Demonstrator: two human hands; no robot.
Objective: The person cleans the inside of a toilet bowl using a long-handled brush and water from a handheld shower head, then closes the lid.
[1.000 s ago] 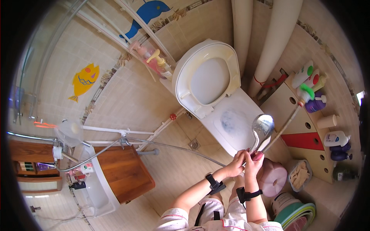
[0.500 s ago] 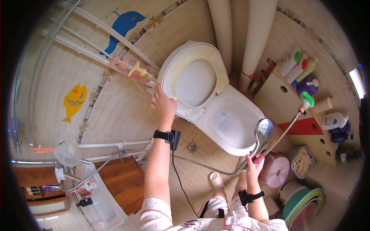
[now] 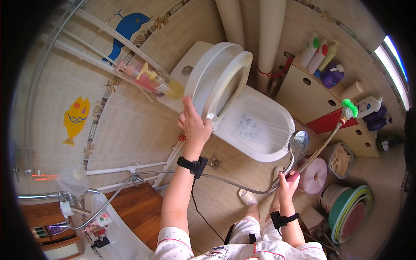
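My left hand is at the lower left edge of the raised toilet lid and seat, its fingers bent around that edge; the thumb's grip is partly hidden. Lid and seat stand steeply tilted, slightly apart. My right hand is closed around a chrome shower head and a long-handled toilet brush with green bristles pointing up and away. Thin jets of water cross from the shower head into the white toilet bowl, where bluish water lies.
A metal shower hose runs from my right hand to the tap at left. Bottles line the cabinet at right. Below it stand a pink lidded bin and nested basins. A clear holder with pump bottles hangs near the tank.
Lid and seat have swung forward from the tank, which now shows behind them. My left hand has moved along with them. Spray into the bowl is more visible; my right hand keeps its hold.
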